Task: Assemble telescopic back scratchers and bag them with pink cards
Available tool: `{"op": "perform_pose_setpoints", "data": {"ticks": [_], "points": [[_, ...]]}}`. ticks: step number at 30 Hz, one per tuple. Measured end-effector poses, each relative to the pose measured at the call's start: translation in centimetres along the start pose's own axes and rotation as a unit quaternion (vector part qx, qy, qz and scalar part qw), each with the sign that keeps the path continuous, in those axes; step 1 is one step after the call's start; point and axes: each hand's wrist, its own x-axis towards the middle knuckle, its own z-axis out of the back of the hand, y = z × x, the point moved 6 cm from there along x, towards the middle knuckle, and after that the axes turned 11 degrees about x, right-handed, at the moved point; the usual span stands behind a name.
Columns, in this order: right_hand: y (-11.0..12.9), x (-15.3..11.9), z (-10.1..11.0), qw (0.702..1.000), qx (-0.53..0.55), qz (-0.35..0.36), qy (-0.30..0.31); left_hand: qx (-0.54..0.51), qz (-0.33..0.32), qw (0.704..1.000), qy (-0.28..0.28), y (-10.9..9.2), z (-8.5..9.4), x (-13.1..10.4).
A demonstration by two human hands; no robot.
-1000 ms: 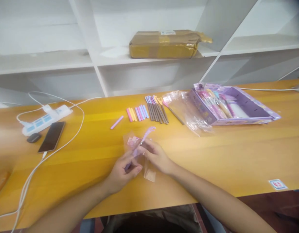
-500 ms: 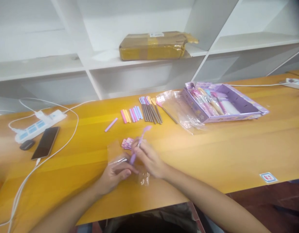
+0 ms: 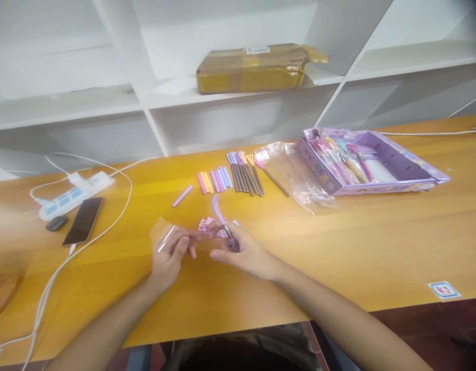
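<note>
My left hand (image 3: pixel 171 255) is closed on a clear plastic bag (image 3: pixel 161 234), which sticks out past the fingers on the left. My right hand (image 3: pixel 241 250) grips a purple stick (image 3: pixel 217 208) with a curved head pointing up and away. Beneath and behind the fingers lie small pink printed cards (image 3: pixel 203 225). Several pink, yellow, purple and blue tubes (image 3: pixel 215 180) form a row further back, beside several dark-handled sticks (image 3: pixel 243 178) with coloured hooked heads. A single purple tube (image 3: pixel 182 196) lies apart to their left.
A purple tray (image 3: pixel 392 188) with wrapped items stands at the back right, with clear wrapping (image 3: pixel 311 190) beside it. At left are a power strip (image 3: pixel 77 195), a phone (image 3: pixel 83 221) and white cables. A taped carton (image 3: pixel 253 69) sits on the shelf.
My hands have moved apart. My left hand has lifted the bag up and left; the purple stick has tilted the other way in my right hand. The view has shifted slightly.
</note>
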Motion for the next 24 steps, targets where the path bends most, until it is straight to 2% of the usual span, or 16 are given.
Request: {"op": "perform_pose_setpoints", "data": {"ticks": [2,4,6,8,10,13,18,21,24], "points": [[-1.0,0.1,-0.7,1.000,0.013,-0.021,0.003,-0.009,0.022,0.999,0.039,0.2,-0.9,-0.3],[-1.6,0.1,-1.3,0.999,0.021,-0.040,0.022,-0.036,0.071,0.994,0.073,1.0,-1.6,-0.6],[-1.4,0.0,-1.3,0.999,0.009,-0.032,0.031,-0.069,0.121,0.987,0.080,2.2,-1.9,-0.7],[-0.7,-0.2,-0.6,1.000,-0.029,0.002,0.011,-0.100,0.153,0.982,0.051,3.4,-1.6,-0.3],[0.2,-0.5,0.3,0.997,-0.071,0.036,-0.004,-0.121,0.174,0.977,-0.004,4.2,-0.7,0.2],[1.4,-1.1,0.9,0.986,-0.149,0.077,0.021,-0.130,0.191,0.971,-0.066,4.7,0.6,0.8],[3.0,-1.3,0.6,0.924,-0.321,0.210,-0.009,-0.170,0.207,0.959,-0.094,4.0,1.1,1.2],[2.1,-0.7,0.2,0.890,-0.407,0.203,0.003,-0.258,0.235,0.933,-0.082,4.1,0.6,1.5],[1.1,-0.3,0.6,0.864,-0.464,0.195,-0.008,-0.299,0.242,0.920,-0.075,4.5,0.5,2.0]]}}
